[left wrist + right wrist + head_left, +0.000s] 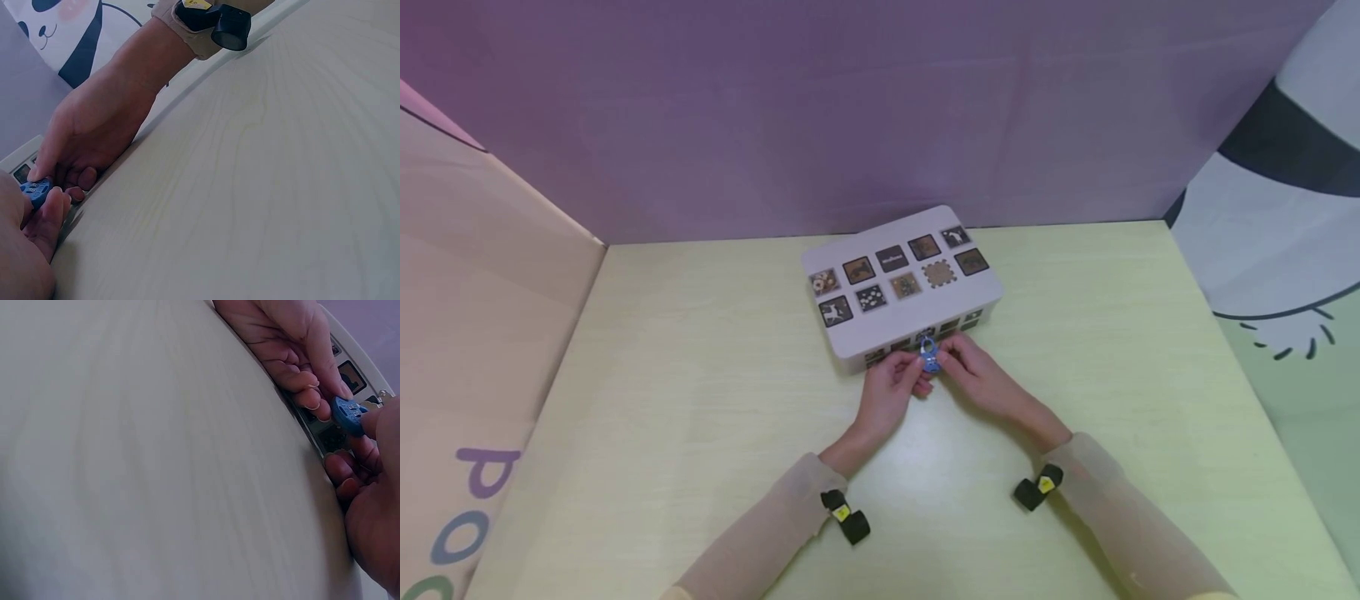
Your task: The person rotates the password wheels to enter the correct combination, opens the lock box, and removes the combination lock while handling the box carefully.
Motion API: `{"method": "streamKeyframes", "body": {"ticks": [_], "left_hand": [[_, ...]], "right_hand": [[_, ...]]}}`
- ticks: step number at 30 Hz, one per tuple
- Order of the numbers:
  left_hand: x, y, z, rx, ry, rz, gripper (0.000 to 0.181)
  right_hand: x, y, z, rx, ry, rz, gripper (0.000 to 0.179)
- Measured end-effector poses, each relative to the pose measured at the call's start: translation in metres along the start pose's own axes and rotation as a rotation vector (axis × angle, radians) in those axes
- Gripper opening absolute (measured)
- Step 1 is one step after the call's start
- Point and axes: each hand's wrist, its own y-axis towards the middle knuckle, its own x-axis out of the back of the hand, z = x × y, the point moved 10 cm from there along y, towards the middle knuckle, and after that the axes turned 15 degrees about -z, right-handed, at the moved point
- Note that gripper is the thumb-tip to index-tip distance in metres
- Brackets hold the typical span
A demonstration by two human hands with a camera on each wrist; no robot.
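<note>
In the head view, a small blue padlock (pixel 930 360) with a pale metal loop at its top is between both hands, close in front of a white box (pixel 880 329). My left hand (pixel 887 387) pinches its left side between thumb and fingers. From the other side, my right hand (pixel 981 379) holds it with thumb and fingertips. The right wrist view shows the padlock's blue face (pixel 349 415) with pale marks, partly covered by a thumb. In the left wrist view, fingers hide part of the blue body (pixel 37 190).
The white box bears rows of small square pictures on its lid and front side. It sits at a slant near the back of the pale wooden table (pixel 700 400). A purple wall (pixel 850 117) rises behind, with printed panels at both sides.
</note>
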Motion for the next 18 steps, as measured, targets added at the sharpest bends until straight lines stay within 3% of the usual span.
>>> {"method": "streamKeyframes", "body": {"ticks": [10,18], "left_hand": [[0.0001,0.0003,0.0015,0.014,-0.005,-0.003,0.019],[0.0001,0.0002,-0.0005,0.006,-0.010,-0.002,0.020]], "right_hand": [[0.0003,0.0009,0.0013,0.010,0.004,-0.008,0.012],[0.0029,0.0009,-0.0021,-0.047,-0.001,-0.024,0.019]]}}
